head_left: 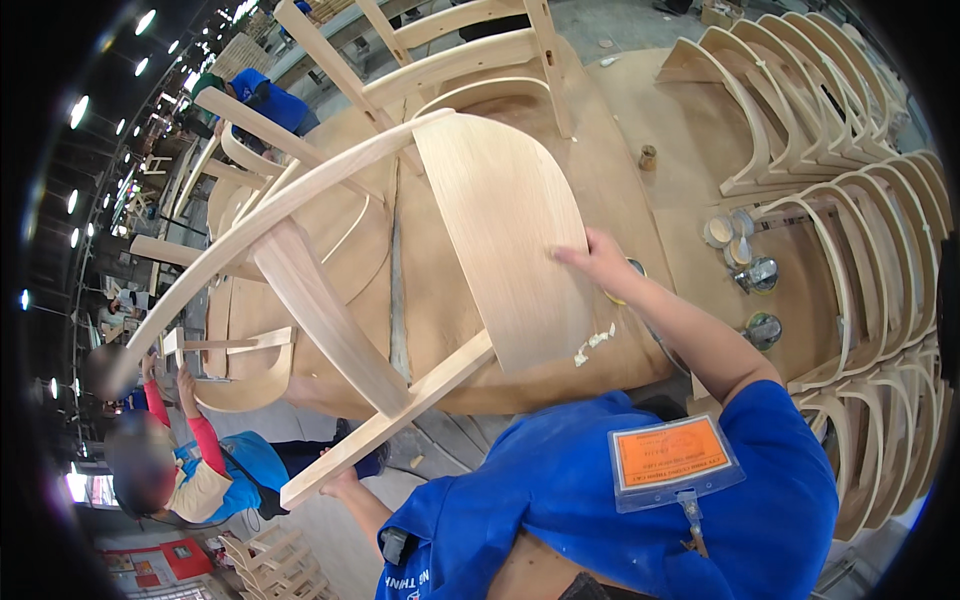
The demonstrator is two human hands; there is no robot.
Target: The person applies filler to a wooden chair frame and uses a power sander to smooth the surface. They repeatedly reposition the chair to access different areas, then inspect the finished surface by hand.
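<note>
A pale, bare-wood chair frame [330, 305] is tilted up in front of me, held in both hands. It has a broad curved back panel [510, 240], two long rails and a crosspiece between them. My right hand [592, 262] is closed on the panel's right edge, thumb on the face and the other fingers hidden behind. Low on the left, my left hand [342, 483] wraps round the near rail close to its end, its fingers partly out of sight behind the wood.
Brown sheeting covers the worktable [610, 180], with white scraps [596, 342] by the panel. More chair frames [450, 60] stand at the far side. Curved wooden parts [860, 270] are stacked right, near sanders [760, 275] and small tubs [718, 232]. A co-worker [215, 465] handles another frame at left.
</note>
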